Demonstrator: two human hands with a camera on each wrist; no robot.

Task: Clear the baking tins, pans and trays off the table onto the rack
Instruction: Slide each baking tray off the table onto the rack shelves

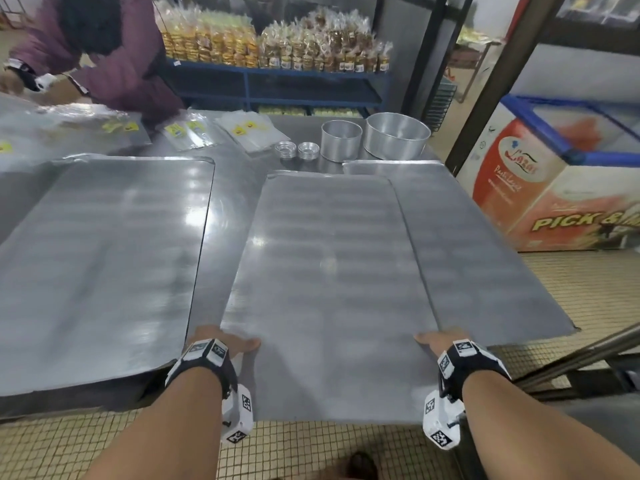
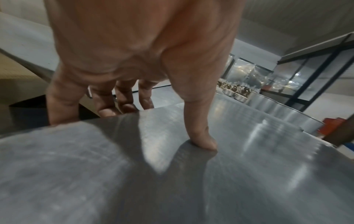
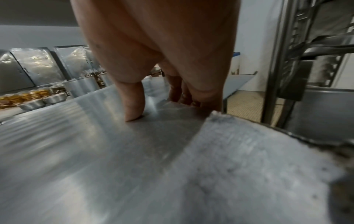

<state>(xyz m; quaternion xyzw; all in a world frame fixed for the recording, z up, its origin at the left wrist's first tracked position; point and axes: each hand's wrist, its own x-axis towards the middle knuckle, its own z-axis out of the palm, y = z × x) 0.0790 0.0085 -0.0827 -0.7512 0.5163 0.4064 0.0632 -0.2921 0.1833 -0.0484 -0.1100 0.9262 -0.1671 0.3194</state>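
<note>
I am holding a large flat metal tray point(image 1: 329, 271) by its two long sides, near the end closest to me. My left hand point(image 1: 221, 341) grips the left edge: the thumb point(image 2: 199, 136) presses down on the top surface and the fingers point(image 2: 107, 106) curl under the rim. My right hand point(image 1: 440, 339) grips the right edge the same way, thumb point(image 3: 134, 106) on top, fingers point(image 3: 191, 97) tucked beneath. The near end of the tray sticks out past the counter point(image 1: 228, 188) edge, over the tiled floor point(image 1: 311, 452).

Just under my right hand's side lies a second tray point(image 1: 467, 254), which the held tray partly overlaps. Left of my left hand, a third tray point(image 1: 104, 265) lies flat on the counter, apart from the one I hold.

Beyond my hands, at the far end of the tray, stand two round tins point(image 1: 374, 140), the right one wider, and left of them two small stacks of little fluted tins point(image 1: 298, 150). Further left lie clear plastic bags point(image 1: 221, 131) with yellow labels. Far beyond my left hand, another person in a purple jacket point(image 1: 114, 57) leans over the counter. To the right of my right hand, in the wrist view, a metal rack point(image 3: 298, 60) stands close by.
</note>
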